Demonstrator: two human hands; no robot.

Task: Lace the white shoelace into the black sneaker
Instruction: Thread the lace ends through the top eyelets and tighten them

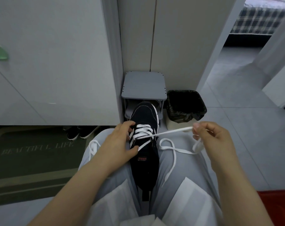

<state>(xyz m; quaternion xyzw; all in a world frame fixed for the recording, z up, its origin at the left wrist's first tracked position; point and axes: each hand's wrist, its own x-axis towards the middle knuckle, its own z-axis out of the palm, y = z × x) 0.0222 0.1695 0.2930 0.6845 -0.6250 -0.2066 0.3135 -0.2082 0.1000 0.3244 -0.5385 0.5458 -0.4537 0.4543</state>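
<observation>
The black sneaker lies between my knees on my lap, toe pointing away from me. A white shoelace crosses its front eyelets in several rows. My left hand grips the sneaker's left side, fingers over the laced part and thumb near the tongue. My right hand pinches one strand of the lace and holds it taut out to the right of the shoe. The rest of that strand loops loosely over my right thigh. The other lace end lies on my left thigh.
A small grey stool stands against the wall ahead, with a bin lined by a black bag to its right. A green doormat and more shoes lie at left. A red object sits at lower right.
</observation>
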